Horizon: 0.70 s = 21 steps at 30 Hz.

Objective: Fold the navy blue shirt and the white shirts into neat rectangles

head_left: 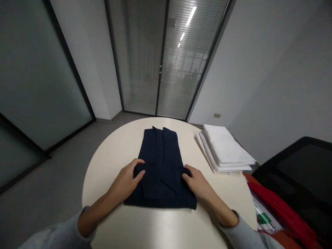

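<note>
A dark navy garment (160, 180) lies folded on the round table, its kind unclear from the folds. Its narrower far part has two raised flaps near the middle, and the wider near edge lies toward me. My left hand (127, 180) is at the garment's left side, a fold of cloth between its thumb and forefinger; the other fingers are mostly hidden. On the right side, my right hand (195, 181) pinches a bunched bit of the same garment between thumb and forefinger. Both hands are about level with each other.
The round cream table (109, 148) carries a stack of folded white cloths (225, 147) at the right. Beyond its right edge stand a black mesh chair (298, 169) and a red item (282, 207) beside a clear plastic package (266, 218). Glass panels with blinds (145, 69) are behind.
</note>
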Each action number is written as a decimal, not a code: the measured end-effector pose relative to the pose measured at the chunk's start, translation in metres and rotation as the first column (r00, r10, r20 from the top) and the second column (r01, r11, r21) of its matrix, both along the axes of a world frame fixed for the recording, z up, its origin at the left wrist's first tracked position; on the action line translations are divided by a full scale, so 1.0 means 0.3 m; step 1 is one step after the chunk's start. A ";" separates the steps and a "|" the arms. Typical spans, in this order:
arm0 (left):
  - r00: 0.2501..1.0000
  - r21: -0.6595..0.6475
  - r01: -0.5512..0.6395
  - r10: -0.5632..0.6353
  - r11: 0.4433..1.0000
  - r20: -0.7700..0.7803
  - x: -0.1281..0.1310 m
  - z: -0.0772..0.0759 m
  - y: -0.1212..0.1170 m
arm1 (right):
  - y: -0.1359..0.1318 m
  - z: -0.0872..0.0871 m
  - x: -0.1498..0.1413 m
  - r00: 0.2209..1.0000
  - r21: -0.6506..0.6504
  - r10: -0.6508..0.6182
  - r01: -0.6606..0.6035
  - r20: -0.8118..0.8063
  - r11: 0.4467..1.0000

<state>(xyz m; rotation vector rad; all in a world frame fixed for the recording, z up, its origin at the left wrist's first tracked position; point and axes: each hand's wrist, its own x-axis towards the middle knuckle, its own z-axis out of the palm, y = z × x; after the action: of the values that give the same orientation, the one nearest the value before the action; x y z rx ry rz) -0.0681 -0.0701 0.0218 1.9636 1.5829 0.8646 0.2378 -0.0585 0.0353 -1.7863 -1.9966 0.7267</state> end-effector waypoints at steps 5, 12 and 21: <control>0.986 0.026 0.032 -0.028 0.999 -0.161 0.015 -0.047 -0.010 | -0.002 -0.015 -0.016 0.956 -0.023 -0.063 0.072 0.285 0.997; 0.993 0.117 0.016 -0.002 0.993 -0.120 0.010 -0.052 -0.016 | -0.003 -0.021 -0.016 0.969 0.015 -0.076 0.075 0.234 0.997; 0.993 0.066 0.015 -0.007 0.998 -0.121 0.002 -0.064 -0.017 | 0.001 -0.010 0.001 0.998 -0.029 0.017 -0.015 0.061 0.999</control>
<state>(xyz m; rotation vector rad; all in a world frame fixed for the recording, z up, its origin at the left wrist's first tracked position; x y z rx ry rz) -0.0676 -0.0753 0.0027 2.1052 1.6276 0.8176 0.2381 -0.0582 0.0322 -1.8316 -2.0521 0.7173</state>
